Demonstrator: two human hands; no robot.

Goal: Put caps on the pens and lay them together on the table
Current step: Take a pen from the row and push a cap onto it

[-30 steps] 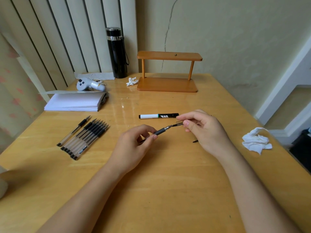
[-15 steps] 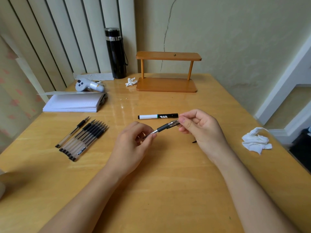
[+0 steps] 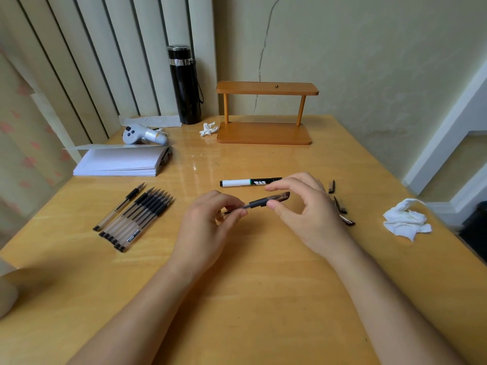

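My left hand [image 3: 208, 227] pinches the clear barrel of a black gel pen [image 3: 259, 202] held just above the table's middle. A dark translucent cap [image 3: 280, 196] sits over the pen's tip. My right hand [image 3: 308, 209] is at the capped end with its fingers spread; only the thumb touches the pen from below. Several uncapped pens [image 3: 137, 217] lie side by side at the left, tips pointing away. Three loose caps [image 3: 340, 205] lie on the table just right of my right hand.
A black and white marker [image 3: 250, 182] lies behind my hands. A paper stack [image 3: 118, 162], a grey controller [image 3: 143, 134], a black flask [image 3: 185, 85] and a wooden shelf [image 3: 264, 133] stand at the back. A crumpled tissue [image 3: 405, 219] lies near the right edge.
The cap in my right hand has gone onto the pen's tip. My right fingers have spread away from it. The loose caps beside my right hand have come into sight.
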